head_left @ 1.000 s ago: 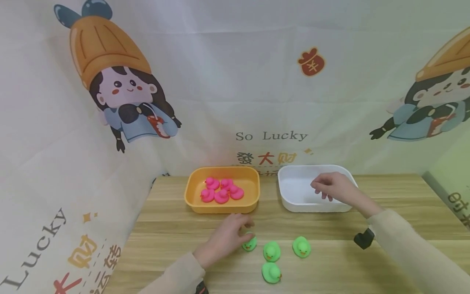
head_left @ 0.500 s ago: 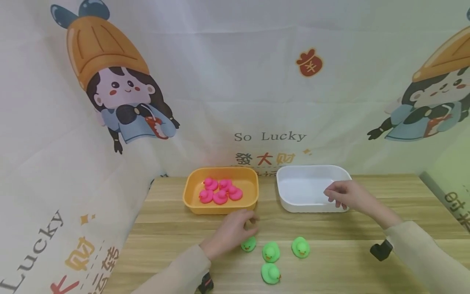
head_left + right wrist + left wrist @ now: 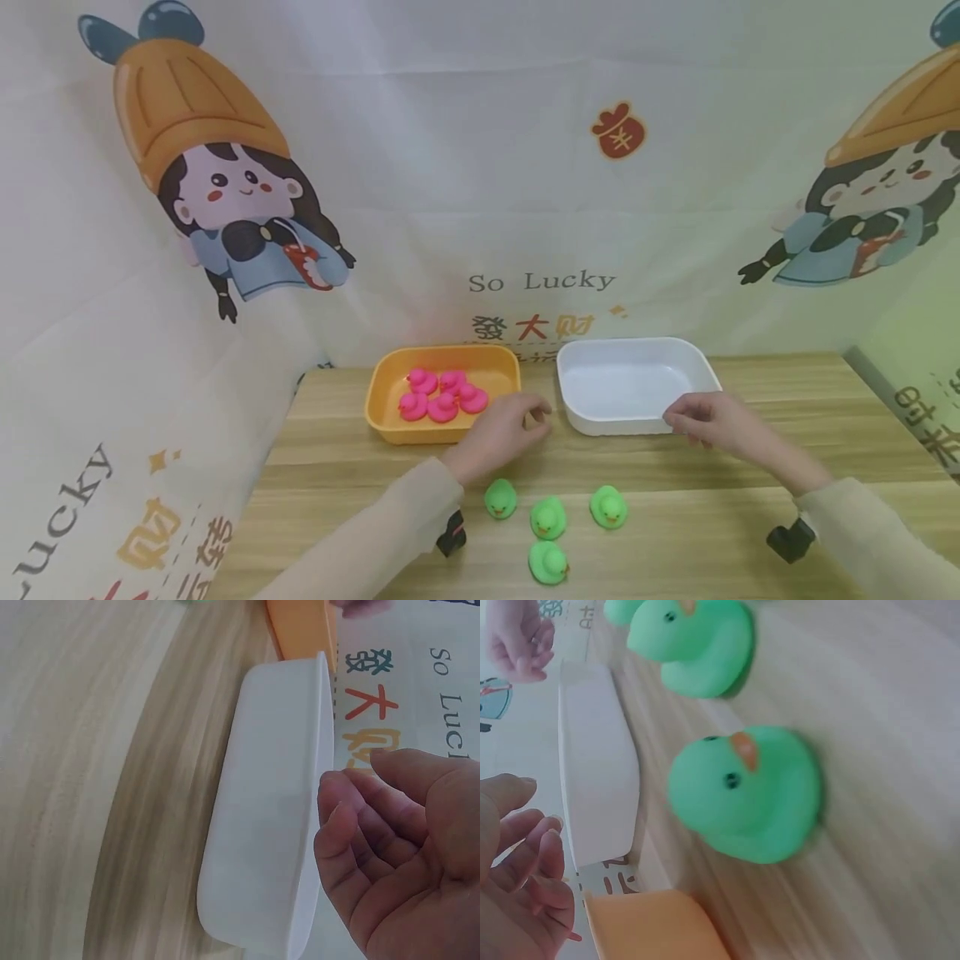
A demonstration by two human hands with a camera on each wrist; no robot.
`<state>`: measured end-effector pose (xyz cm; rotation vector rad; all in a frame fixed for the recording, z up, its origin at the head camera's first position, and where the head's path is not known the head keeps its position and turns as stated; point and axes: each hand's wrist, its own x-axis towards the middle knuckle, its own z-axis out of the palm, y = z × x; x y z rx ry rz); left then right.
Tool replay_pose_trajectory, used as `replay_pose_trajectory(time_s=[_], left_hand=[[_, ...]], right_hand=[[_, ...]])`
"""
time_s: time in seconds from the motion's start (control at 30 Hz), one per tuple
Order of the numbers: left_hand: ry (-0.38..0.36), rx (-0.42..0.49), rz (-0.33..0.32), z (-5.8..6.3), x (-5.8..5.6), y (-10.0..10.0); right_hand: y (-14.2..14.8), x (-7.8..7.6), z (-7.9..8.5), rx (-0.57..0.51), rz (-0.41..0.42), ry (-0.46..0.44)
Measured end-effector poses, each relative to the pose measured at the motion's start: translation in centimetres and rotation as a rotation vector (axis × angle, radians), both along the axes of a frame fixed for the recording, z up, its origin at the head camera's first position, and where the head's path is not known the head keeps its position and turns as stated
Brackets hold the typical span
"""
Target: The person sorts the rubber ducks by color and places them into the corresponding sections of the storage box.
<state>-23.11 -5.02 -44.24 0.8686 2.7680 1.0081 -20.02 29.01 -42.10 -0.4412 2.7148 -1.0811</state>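
Note:
My left hand (image 3: pixel 504 429) is at the front right corner of the orange bin (image 3: pixel 378 421), which holds several pink rubber ducks (image 3: pixel 443 407). Its fingers are loosely bent, and nothing shows in the palm in the left wrist view. Over the front right part of the white bin (image 3: pixel 615 421), my right hand (image 3: pixel 716 425) hangs with loosely curled fingers. The right wrist view shows its palm bare beside the rim; whether it touches the bin I cannot tell. Several green rubber ducks (image 3: pixel 548 518) sit on the table in front of the bins, apart from both hands.
The wooden table (image 3: pixel 675 542) runs back to a printed cloth backdrop (image 3: pixel 450 167), with the two bins standing side by side near it. More cloth hangs along the left side. A black wrist camera (image 3: pixel 791 540) sits under the right forearm.
My left hand has moved away from the leftmost green duck, up and rightward to the orange bin's corner. My right hand has drawn back from over the white bin's middle to its front right edge.

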Motion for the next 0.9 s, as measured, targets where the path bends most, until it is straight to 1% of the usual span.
replay_pose_trajectory(time_s=[0.13,0.27,0.37,0.5,0.57,0.7,0.8,0.9], left_hand=[[-0.003,0.032,0.021,0.1,-1.2,0.7],[-0.033,0.056,0.062,-0.1,-2.3,1.2],[-0.064,0.07,0.076,-0.2,-3.1,1.6],[-0.107,0.077,0.072,-0.3,-3.9,2.1],[-0.135,0.082,0.068,-0.3,-4.3,2.3],[-0.179,0.101,0.062,-0.3,-5.1,2.6],[-0.207,0.125,0.059,-0.2,-5.6,2.6],[-0.209,0.115,0.047,-0.1,-5.9,2.6]], right_hand=[[-0.2,0.7,-0.4,0.001,0.005,0.008],[-0.7,1.7,-0.8,0.026,0.041,0.081],[-1.2,2.3,-1.5,0.055,0.095,0.186],[-2.0,3.0,-2.5,0.076,0.176,0.306],[-2.4,3.2,-3.0,0.075,0.211,0.349],[-3.2,3.6,-3.8,0.041,0.301,0.47],[-3.7,3.8,-4.2,0.018,0.359,0.522],[-4.1,4.1,-4.4,0.009,0.409,0.537]])
